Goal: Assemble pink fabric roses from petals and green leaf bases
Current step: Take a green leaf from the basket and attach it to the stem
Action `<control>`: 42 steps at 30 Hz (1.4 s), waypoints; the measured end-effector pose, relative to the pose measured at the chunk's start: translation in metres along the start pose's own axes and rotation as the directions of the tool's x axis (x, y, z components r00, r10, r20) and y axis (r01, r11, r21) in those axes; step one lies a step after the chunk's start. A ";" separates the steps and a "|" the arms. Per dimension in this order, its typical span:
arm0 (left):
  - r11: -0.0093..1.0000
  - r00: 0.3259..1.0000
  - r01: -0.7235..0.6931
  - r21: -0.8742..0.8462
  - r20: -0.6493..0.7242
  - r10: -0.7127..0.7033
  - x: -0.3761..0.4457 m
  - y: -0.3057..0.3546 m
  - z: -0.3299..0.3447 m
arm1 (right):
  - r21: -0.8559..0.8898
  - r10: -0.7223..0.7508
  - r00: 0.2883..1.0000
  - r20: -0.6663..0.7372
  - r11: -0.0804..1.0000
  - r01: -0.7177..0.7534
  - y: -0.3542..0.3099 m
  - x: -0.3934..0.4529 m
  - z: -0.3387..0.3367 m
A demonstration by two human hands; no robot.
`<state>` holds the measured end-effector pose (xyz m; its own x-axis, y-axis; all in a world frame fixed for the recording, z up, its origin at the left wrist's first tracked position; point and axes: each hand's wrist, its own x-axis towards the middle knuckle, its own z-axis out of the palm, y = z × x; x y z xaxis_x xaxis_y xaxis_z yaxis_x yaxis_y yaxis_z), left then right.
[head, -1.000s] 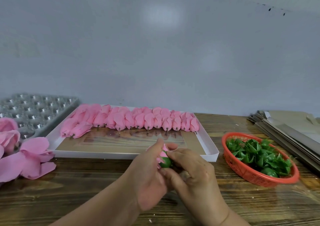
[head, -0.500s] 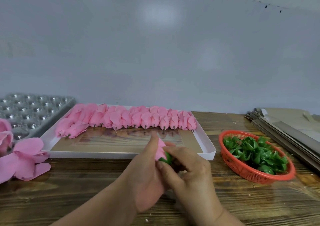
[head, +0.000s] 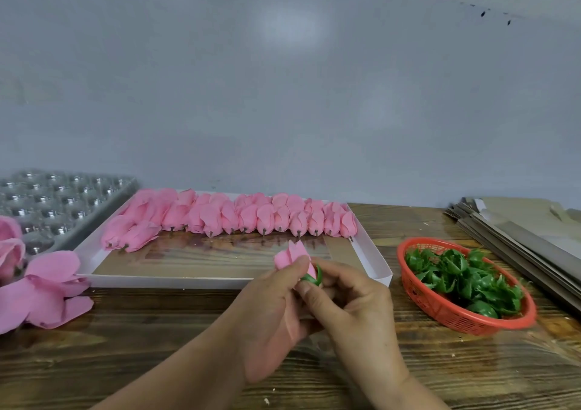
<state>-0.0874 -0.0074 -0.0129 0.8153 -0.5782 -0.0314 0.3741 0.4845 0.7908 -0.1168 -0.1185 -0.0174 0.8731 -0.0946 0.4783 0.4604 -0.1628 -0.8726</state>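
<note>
Head view. I hold both hands together over the wooden table (head: 157,356), just in front of the white tray (head: 220,280). My left hand (head: 270,318) pinches the pink petals (head: 290,254) between thumb and curled fingers; my right hand (head: 355,302) curls around the green leaf base (head: 314,276) at the petals' lower end. Finished roses (head: 239,217) line the tray at 12 o'clock. The red basket (head: 446,315) of leaf bases (head: 462,277) sits at 3 o'clock; loose petals (head: 41,290) at 9 o'clock.
</note>
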 end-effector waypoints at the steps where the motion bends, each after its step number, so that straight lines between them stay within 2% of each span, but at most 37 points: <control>1: 1.000 1.000 0.002 0.011 -0.001 -0.002 0.000 0.001 -0.001 | 0.006 0.000 1.000 0.007 1.000 0.000 -0.001 0.000 0.000; 6: 0.997 0.996 0.028 0.071 0.078 -0.033 -0.002 0.012 -0.006 | 0.056 0.017 1.000 -0.009 0.998 -0.017 -0.004 0.001 -0.004; 10: 0.991 1.000 0.004 0.133 0.027 -0.008 -0.001 0.014 -0.010 | 0.131 0.010 1.000 0.028 0.991 -0.013 -0.004 0.000 -0.004; 15: 0.999 0.997 -0.034 -0.002 -0.070 0.034 0.003 0.010 -0.007 | 0.156 -0.001 0.998 0.060 0.988 -0.008 -0.005 0.001 -0.006; 18: 1.000 0.996 -0.015 0.008 -0.090 0.015 0.003 0.012 -0.008 | 0.164 0.026 0.996 0.090 0.986 -0.040 -0.003 0.001 -0.006; 23: 0.996 0.994 0.075 -0.040 -0.070 -0.078 0.001 0.015 -0.013 | 0.098 0.049 0.994 0.094 0.994 -0.058 0.000 0.001 -0.006; 28: 0.992 0.996 0.086 -0.092 -0.031 -0.089 0.001 0.014 -0.012 | 0.102 0.047 0.997 0.058 0.993 -0.053 0.004 -0.001 -0.002; 30: 0.989 0.995 0.097 -0.108 -0.001 -0.097 0.000 0.013 -0.010 | 0.076 0.029 1.000 -0.002 0.997 -0.029 0.006 -0.001 -0.001; 33: 0.984 0.995 0.103 -0.148 0.029 -0.100 -0.001 0.010 -0.007 | -0.149 -0.095 0.988 -0.120 0.986 0.077 0.012 -0.002 -0.003; 36: 0.974 0.997 0.075 -0.215 0.020 -0.072 0.001 0.010 -0.006 | -0.416 -0.360 0.924 -0.128 0.865 0.280 0.015 0.000 -0.004; 42: 0.965 0.999 0.042 -0.259 0.006 -0.042 -0.002 0.014 -0.002 | -0.578 -0.576 0.817 -0.006 0.669 0.467 0.012 0.000 -0.003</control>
<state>-0.0831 0.0014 -0.0031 0.7963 -0.6019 -0.0608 0.5096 0.6133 0.6035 -0.1114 -0.1237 -0.0274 0.4471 0.0104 0.8944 0.6236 -0.7205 -0.3034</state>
